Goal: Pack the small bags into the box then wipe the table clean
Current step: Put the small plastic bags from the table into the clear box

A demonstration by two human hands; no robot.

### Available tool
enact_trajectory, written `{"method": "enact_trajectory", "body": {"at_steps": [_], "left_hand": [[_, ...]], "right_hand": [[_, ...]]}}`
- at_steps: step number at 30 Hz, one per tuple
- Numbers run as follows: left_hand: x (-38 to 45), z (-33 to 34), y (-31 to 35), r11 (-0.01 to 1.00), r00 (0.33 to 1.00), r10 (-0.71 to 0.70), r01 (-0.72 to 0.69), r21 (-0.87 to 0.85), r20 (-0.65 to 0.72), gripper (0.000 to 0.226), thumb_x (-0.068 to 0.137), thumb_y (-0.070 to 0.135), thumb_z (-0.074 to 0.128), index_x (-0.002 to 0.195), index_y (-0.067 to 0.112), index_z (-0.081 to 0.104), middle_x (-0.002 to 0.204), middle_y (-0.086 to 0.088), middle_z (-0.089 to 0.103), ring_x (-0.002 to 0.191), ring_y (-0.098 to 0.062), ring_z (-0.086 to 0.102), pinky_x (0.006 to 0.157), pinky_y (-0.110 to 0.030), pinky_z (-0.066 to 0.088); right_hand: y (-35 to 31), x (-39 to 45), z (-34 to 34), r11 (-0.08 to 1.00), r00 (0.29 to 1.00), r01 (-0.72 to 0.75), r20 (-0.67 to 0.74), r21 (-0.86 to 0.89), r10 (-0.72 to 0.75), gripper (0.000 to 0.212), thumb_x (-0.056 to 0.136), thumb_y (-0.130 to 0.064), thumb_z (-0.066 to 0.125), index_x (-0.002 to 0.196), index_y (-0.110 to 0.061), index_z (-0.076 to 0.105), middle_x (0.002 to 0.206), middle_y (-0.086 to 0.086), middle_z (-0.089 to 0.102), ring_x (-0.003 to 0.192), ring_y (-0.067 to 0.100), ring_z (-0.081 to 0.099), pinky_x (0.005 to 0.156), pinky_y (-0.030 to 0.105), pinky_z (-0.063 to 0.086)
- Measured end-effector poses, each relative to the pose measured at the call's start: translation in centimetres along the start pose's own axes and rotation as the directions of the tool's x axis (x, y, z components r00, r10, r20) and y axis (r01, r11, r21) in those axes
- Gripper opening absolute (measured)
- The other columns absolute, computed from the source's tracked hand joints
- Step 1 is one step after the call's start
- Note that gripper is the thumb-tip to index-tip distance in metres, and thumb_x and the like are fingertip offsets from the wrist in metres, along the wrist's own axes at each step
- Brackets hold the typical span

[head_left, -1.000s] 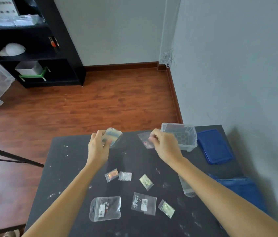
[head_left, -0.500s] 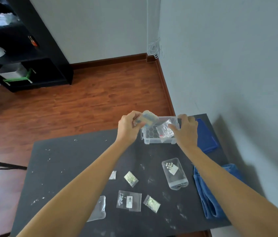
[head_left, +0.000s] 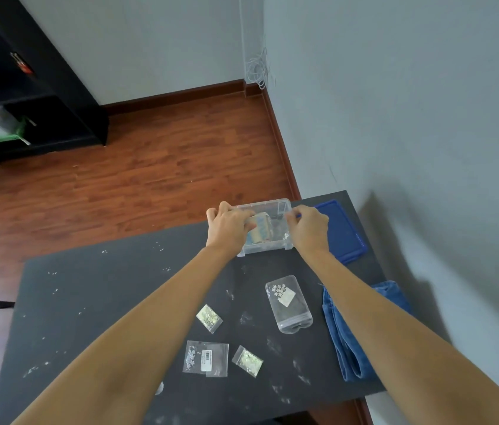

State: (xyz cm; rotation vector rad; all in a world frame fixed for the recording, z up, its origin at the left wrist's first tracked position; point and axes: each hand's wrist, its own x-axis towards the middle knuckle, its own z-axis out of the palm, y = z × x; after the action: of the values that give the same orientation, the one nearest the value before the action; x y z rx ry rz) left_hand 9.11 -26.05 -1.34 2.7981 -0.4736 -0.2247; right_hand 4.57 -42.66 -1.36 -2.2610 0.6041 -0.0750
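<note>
As a stack of bags (head_left: 260,229) is lowered into the clear box (head_left: 265,245) at the desk's (head_left: 95,289) far edge, it is gripped by the left hand (head_left: 228,230); the right hand (head_left: 308,228) pinches something unclear. Light, slippery bags (head_left: 206,358) are judged best pinched at their edges. White specks dot the black desk; a blue cloth (head_left: 341,342) waits beside a grey wall.

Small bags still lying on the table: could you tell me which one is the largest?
The clear bag with white flower shapes, nearest the blue cloth, is largest; the barcode bag is smaller, both glitter bags smaller still.
</note>
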Motion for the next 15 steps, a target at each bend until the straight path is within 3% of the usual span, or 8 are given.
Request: {"method": "enact_trajectory", "body": {"at_steps": [4,6,10,12,15], "left_hand": [[-0.3,-0.2,-0.2,0.983,0.999,0.052,-0.048,0.175,-0.015,0.032,0.094,0.037,0.053,0.124,0.032,0.06,0.113,0.004,0.064,0.112,-0.023,0.041,0.091,-0.037,0.017],[-0.8,-0.6,-0.3,0.982,0.998,0.063,-0.058,0.18,-0.021,0.036,0.092,0.035,0.057,0.127,0.031,0.058,0.12,0.003,0.059,0.115,-0.023,0.041,0.095,-0.037,0.018],[-3.4,-1.9,-1.2,0.998,0.99,0.051,-0.055,-0.032,-0.133,0.039,0.088,0.03,0.063,0.127,0.024,0.058,0.12,0.0,0.055,0.113,-0.022,0.044,0.099,-0.035,0.017],[-6.2,-2.5,-2.9,0.989,0.987,0.025,-0.047,-0.138,-0.16,0.037,0.089,0.029,0.063,0.125,0.022,0.06,0.114,0.0,0.057,0.109,-0.022,0.047,0.099,-0.034,0.021],[-11.2,-2.4,-6.1,0.983,0.997,-0.046,0.033,-0.179,-0.067,0.032,0.091,0.03,0.06,0.122,0.024,0.063,0.112,0.004,0.062,0.111,-0.021,0.048,0.099,-0.032,0.024]], "right_hand": [[-0.1,-0.2,0.1,1.0,1.0,0.002,-0.005,-0.003,-0.002,0.025,0.098,-0.019,0.056,0.103,0.0,0.071,0.093,0.016,0.073,0.086,0.029,0.069,0.068,0.028,0.046],[-0.1,-0.3,0.0,1.0,1.0,0.007,-0.004,-0.008,-0.007,0.024,0.098,-0.019,0.057,0.102,0.0,0.071,0.093,0.016,0.073,0.086,0.028,0.069,0.067,0.027,0.046],[0.0,-0.4,-0.2,1.0,1.0,0.017,0.015,0.0,-0.017,0.027,0.099,-0.021,0.053,0.103,-0.001,0.072,0.096,0.016,0.073,0.091,0.029,0.068,0.072,0.026,0.045],[0.3,-1.1,-0.2,1.0,1.0,0.022,0.021,0.013,-0.022,0.035,0.101,-0.027,0.05,0.118,-0.001,0.065,0.107,0.017,0.07,0.102,0.031,0.065,0.082,0.033,0.047],[1.7,-3.8,-0.6,0.999,0.999,0.003,-0.043,0.037,-0.001,0.044,0.102,-0.032,0.046,0.138,-0.006,0.048,0.125,0.019,0.055,0.11,0.031,0.057,0.087,0.032,0.04]]}}
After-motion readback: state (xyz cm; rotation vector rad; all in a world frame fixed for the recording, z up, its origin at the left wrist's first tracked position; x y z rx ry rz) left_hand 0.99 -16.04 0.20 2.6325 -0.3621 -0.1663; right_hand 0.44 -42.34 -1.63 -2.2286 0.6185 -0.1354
